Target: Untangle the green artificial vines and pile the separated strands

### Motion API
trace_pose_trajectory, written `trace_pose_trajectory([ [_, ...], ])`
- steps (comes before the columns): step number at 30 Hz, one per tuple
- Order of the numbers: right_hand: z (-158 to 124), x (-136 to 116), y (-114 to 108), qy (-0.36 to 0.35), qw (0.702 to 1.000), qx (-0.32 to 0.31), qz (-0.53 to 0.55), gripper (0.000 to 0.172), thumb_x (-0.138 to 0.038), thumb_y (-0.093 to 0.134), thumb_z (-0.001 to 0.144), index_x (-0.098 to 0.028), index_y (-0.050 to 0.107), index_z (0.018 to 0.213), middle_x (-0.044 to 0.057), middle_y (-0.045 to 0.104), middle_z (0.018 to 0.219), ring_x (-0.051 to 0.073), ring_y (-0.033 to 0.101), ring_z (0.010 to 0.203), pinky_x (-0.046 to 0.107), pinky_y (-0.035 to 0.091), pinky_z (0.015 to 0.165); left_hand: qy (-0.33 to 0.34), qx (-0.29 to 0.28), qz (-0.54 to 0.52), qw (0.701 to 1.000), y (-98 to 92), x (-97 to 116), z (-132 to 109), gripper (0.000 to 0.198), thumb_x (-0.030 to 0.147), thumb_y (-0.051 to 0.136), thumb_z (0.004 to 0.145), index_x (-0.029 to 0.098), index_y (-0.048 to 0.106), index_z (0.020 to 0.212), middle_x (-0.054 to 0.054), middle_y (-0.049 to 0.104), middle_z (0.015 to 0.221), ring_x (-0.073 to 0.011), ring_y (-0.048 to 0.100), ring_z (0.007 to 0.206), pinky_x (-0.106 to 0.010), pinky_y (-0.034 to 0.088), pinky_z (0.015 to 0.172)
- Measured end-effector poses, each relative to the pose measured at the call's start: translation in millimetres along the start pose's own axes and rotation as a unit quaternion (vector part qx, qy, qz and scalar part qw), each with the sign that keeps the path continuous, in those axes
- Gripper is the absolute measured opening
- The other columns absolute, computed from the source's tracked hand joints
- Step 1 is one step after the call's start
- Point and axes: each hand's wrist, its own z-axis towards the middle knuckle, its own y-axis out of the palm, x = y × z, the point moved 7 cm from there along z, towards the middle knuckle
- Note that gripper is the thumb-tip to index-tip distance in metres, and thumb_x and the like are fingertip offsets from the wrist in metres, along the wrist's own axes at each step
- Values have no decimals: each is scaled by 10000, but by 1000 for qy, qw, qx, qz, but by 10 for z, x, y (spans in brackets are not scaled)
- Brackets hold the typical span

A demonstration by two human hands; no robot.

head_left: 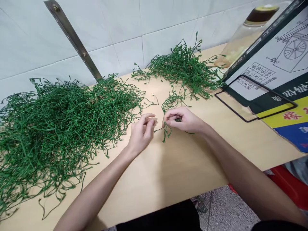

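My right hand (186,119) is closed around a small bunch of thin green strands (166,130), pinched between thumb and fingers. Strand ends hang below the fingers, and more spread out above them. Just to its left, my left hand (141,133) has its fingers loosely curled, with a gap between index finger and thumb. Nothing shows in its grasp, though one strand end lies close to its fingertips. A large tangled pile of green strands (64,128) covers the table on the left. Behind my right hand lies a smaller green pile (183,69).
The light wood table (137,189) meets a tiled wall (125,22) with a metal bracket (72,38) on it. A printed box (267,70) leans at the right, with a black wire frame (255,120) before it and a capped clear jar (243,41) behind. A red object (288,186) shows below the table.
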Motion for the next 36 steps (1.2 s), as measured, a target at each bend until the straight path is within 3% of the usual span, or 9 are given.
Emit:
trace_pose_trajectory([
  [3, 15, 42, 33, -3, 1000, -15, -21, 118, -248, 569, 756, -158, 616, 696, -55, 411, 540, 79, 341, 517, 241, 289, 506, -44, -76, -130, 988, 156, -106, -32, 314, 407, 477, 977, 191, 525, 1200, -56, 735, 875, -127, 659, 761, -237, 493, 718],
  [7, 30, 114, 92, 3, 999, -27, -41, 156, -276, 565, 792, -157, 647, 735, -40, 460, 560, 91, 395, 533, 240, 323, 522, -48, -100, -212, 971, 173, -143, -23, 379, 484, 533, 941, 189, 530, 1179, -36, 701, 833, -112, 618, 732, -231, 470, 697],
  [14, 51, 144, 129, 14, 999, -31, -29, 178, -306, 563, 804, -160, 650, 751, 14, 602, 668, 127, 508, 631, 253, 384, 574, 4, -89, -170, 981, 149, -106, -17, 222, 339, 593, 924, 179, 644, 1069, -66, 667, 935, -133, 617, 854, -253, 481, 798],
  [19, 51, 140, 145, 17, 999, -42, -15, 181, -315, 568, 796, -162, 643, 734, 20, 608, 679, 138, 516, 649, 267, 399, 595, 73, -69, -129, 987, 94, -23, -15, 209, 228, 658, 849, 189, 664, 1055, -89, 628, 1036, -155, 584, 911, -246, 481, 744],
  [23, 44, 164, 169, 39, 998, -50, 1, 192, -329, 573, 808, -161, 652, 758, 29, 631, 697, 140, 527, 646, 262, 397, 568, 86, -79, -73, 990, 92, 32, -7, 170, 142, 648, 813, 200, 688, 967, -63, 592, 986, -135, 538, 851, -233, 456, 716],
  [29, 43, 157, 210, 27, 997, -73, 17, 212, -351, 582, 838, -163, 664, 784, 40, 673, 740, 136, 550, 653, 249, 394, 537, 53, -75, -74, 993, 92, -22, 1, 99, 123, 667, 784, 191, 695, 851, -35, 613, 890, -112, 522, 738, -224, 440, 658],
  [36, 37, 160, 213, 25, 997, -76, 10, 166, -300, 575, 842, -162, 648, 786, 18, 625, 706, 118, 508, 620, 241, 379, 526, -15, -97, -199, 975, 98, -173, 41, 101, 238, 774, 742, 168, 759, 812, -67, 714, 815, -142, 627, 739, -278, 505, 717],
])
